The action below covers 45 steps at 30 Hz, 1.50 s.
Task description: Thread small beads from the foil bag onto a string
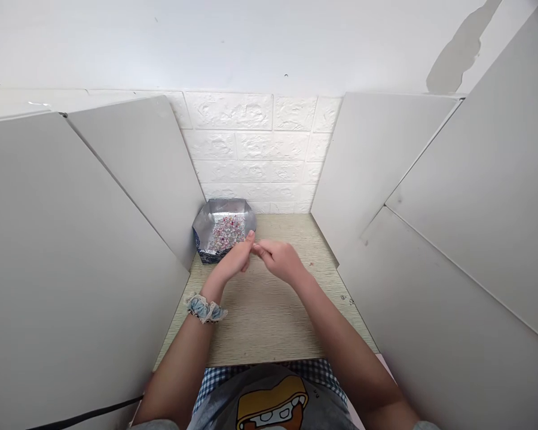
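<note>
My left hand (238, 257) is at the front right edge of a folded silver-lined box (201, 230), its thumb up and its fingers curled below. Small pink, white and clear beads (228, 231) lie in the box. My right hand (281, 260) is closed in a pinch, its fingertips meeting those of my left hand just right of the box. Whatever is between the fingers is hidden or too small to make out. A blue scrunchie (205, 309) with lace trim is round my left wrist.
Light wood-grain table (269, 322) below my hands. Grey panels stand on the left (130, 155) and right (385, 149), with a white brick-pattern wall (255, 143) behind. Tiny bits (347, 300) lie near the table's right edge. A black cable (89, 413) runs at lower left.
</note>
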Motion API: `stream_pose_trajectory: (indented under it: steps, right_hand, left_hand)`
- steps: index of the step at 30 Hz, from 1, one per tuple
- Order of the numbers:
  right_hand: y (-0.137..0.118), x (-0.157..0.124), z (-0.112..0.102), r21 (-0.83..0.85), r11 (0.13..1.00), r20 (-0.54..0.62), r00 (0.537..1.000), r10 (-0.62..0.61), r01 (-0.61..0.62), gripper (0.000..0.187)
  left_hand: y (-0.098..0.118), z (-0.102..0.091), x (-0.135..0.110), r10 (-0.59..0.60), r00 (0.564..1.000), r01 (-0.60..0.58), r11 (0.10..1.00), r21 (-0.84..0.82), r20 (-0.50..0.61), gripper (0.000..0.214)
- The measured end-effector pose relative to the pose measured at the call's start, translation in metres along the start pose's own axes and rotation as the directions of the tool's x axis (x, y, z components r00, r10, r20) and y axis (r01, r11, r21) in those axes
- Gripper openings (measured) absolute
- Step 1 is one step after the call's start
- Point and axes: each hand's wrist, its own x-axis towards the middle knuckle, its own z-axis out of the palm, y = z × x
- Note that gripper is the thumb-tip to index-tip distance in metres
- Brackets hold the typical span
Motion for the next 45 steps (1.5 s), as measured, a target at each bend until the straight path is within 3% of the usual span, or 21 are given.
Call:
stream_pose_trajectory:
  steps: [3,4,6,8,11,13,14,16,18,20,22,24,26,28,31,34,36,38,40,42,45]
  right_hand:
    - [0.000,0.003,-0.018,0.024,0.998,-0.036,0.997,0.066,-0.065,0.029]
    - [-0.001,0.003,-0.023,0.043,0.995,-0.023,0.996,0.086,-0.085,0.028]
    - [-0.003,0.002,-0.029,0.093,0.991,0.068,0.994,0.089,-0.095,0.027]
    - [-0.006,0.001,-0.031,0.150,0.985,0.168,0.984,0.056,-0.081,0.027]
    - [-0.007,0.000,-0.031,0.221,0.973,0.125,0.991,0.040,-0.067,0.033]
    - [-0.006,-0.003,-0.031,0.218,0.969,0.045,0.993,0.108,-0.115,0.033]
    - [-0.006,-0.005,-0.031,0.201,0.968,0.064,0.988,0.137,-0.148,0.031]
    - [-0.007,-0.009,-0.032,0.176,0.969,0.221,0.967,0.130,-0.171,0.028]
    - [-0.010,-0.012,-0.035,0.226,0.966,0.374,0.927,0.033,-0.125,0.029]
    - [-0.010,-0.013,-0.039,0.293,0.950,0.326,0.945,0.004,-0.105,0.032]
    - [-0.007,-0.012,-0.042,0.280,0.947,0.188,0.977,0.104,-0.154,0.035]
    - [-0.006,-0.011,-0.041,0.214,0.956,0.146,0.974,0.173,-0.202,0.033]
    - [-0.008,-0.013,-0.038,0.168,0.968,0.223,0.963,0.149,-0.189,0.032]
    - [-0.012,-0.014,-0.035,0.191,0.970,0.265,0.959,0.099,-0.152,0.033]
    - [-0.013,-0.015,-0.035,0.261,0.957,0.192,0.978,0.078,-0.128,0.036]
    - [0.003,-0.013,-0.035,0.248,0.946,0.065,0.978,0.200,-0.210,0.036]
    - [0.021,-0.012,-0.034,0.225,0.929,-0.040,0.950,0.311,-0.294,0.035]
    - [0.040,-0.011,-0.032,0.167,0.891,-0.110,0.890,0.442,-0.422,0.035]
    - [0.058,-0.009,-0.027,0.095,0.840,-0.092,0.835,0.542,-0.534,0.033]
    - [0.072,-0.003,-0.022,0.017,0.781,-0.001,0.781,0.625,-0.625,0.054]
    - [0.087,0.013,-0.013,-0.109,0.668,0.089,0.662,0.744,-0.736,0.089]
  left_hand:
    - [0.011,-0.001,-0.005,0.010,0.974,0.024,0.989,-0.149,0.225,0.086]
    - [0.016,-0.003,-0.006,0.052,0.971,0.005,0.972,-0.236,0.233,0.090]
    - [0.026,-0.006,-0.007,0.110,0.988,-0.067,0.941,-0.333,0.112,0.090]
    - [0.033,-0.007,-0.008,0.087,0.996,-0.083,0.961,-0.265,0.003,0.083]
    - [0.036,-0.005,-0.009,-0.026,0.990,0.041,0.993,-0.108,0.142,0.079]
    - [0.034,-0.006,-0.009,-0.035,0.962,0.078,0.986,-0.151,0.270,0.082]
    - [0.033,-0.006,-0.009,-0.007,0.961,0.067,0.976,-0.208,0.276,0.083]
    - [0.029,-0.008,-0.006,0.043,0.983,0.007,0.962,-0.272,0.178,0.081]
    - [0.027,-0.010,-0.002,0.026,0.989,0.002,0.982,-0.187,0.147,0.076]
    - [0.027,-0.011,0.000,-0.046,0.953,0.068,0.996,-0.064,0.298,0.077]
    - [0.029,-0.013,0.001,-0.024,0.908,0.071,0.993,-0.096,0.418,0.085]
    - [0.031,-0.014,0.000,0.093,0.933,-0.004,0.969,-0.247,0.348,0.089]
    - [0.032,-0.013,0.000,0.131,0.970,-0.075,0.962,-0.263,0.203,0.085]
    - [0.031,-0.010,0.000,0.070,0.987,-0.061,0.996,-0.069,0.145,0.074]
    - [0.028,-0.004,0.000,-0.001,0.987,-0.033,0.977,0.211,0.158,0.062]
    - [0.026,-0.002,-0.001,-0.007,0.982,-0.032,0.979,0.200,0.191,0.054]
    - [0.024,-0.004,-0.001,-0.005,0.983,-0.022,0.989,0.144,0.182,0.048]
    - [0.021,-0.006,0.000,0.003,0.987,-0.015,0.997,0.074,0.159,0.046]
    - [0.017,-0.008,0.002,0.006,0.992,-0.006,1.000,-0.001,0.125,0.045]
    - [0.013,-0.009,0.006,0.019,0.998,-0.014,0.995,-0.099,0.057,0.044]
    - [0.008,-0.011,0.012,0.046,0.985,-0.099,0.940,-0.326,-0.165,0.040]
